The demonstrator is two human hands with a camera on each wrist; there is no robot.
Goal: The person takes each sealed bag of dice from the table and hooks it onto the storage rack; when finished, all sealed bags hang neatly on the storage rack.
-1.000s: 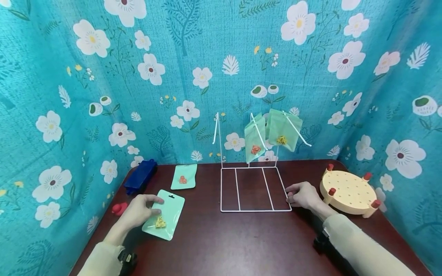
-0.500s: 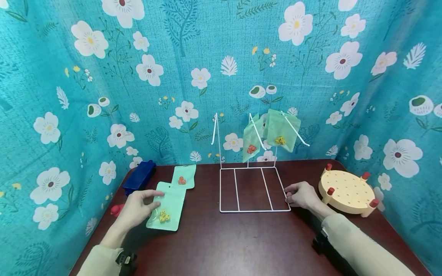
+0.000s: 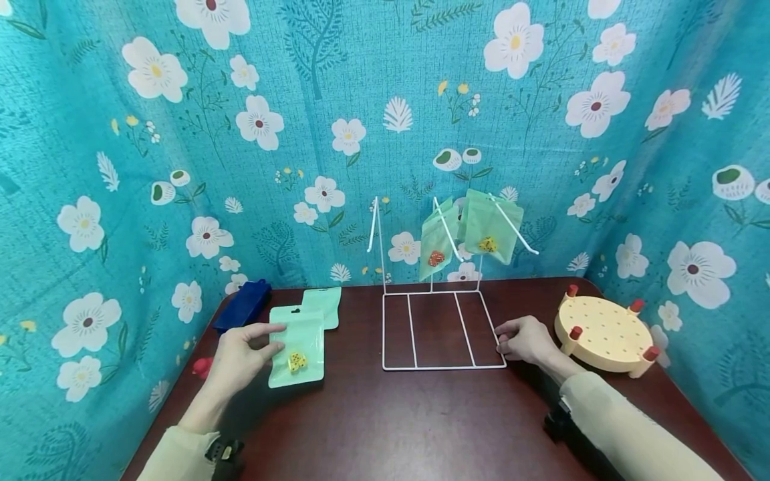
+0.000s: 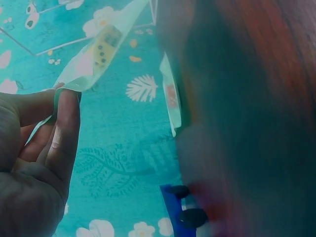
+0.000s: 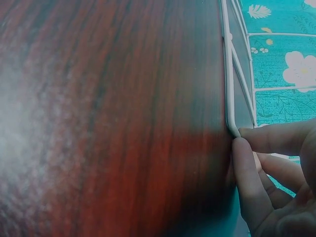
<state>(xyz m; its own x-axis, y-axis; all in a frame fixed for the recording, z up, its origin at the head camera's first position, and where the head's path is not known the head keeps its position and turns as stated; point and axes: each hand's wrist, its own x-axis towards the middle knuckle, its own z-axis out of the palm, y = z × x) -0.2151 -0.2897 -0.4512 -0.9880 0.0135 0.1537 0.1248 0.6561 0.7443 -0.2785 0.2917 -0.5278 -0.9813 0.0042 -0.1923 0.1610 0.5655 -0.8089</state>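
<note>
Thumb and fingers of my left hand (image 3: 240, 359) pinch the left edge of a glossy mint-green rectangular pouch (image 3: 308, 337) with yellow black-dotted cubes (image 3: 297, 363) in its lower part, held up off the dark red-brown wooden table (image 3: 385, 427). From that pinch the pouch reaches away to my right, its long axis nearly upright in the head view and its small slot (image 3: 295, 310) uppermost. The relation I judge to matter is slot to prong: the bare left white prong (image 3: 373, 225) of the white wire rack (image 3: 445, 367) lies right of the slot and higher in that view, well apart from it. My left hand is the nearer to that prong's side; my right hand (image 3: 525, 341), fingertips closed on the wire, pinches the base near its front right corner. Beyond the prong hang two pale green pouches (image 3: 478, 224).
</note>
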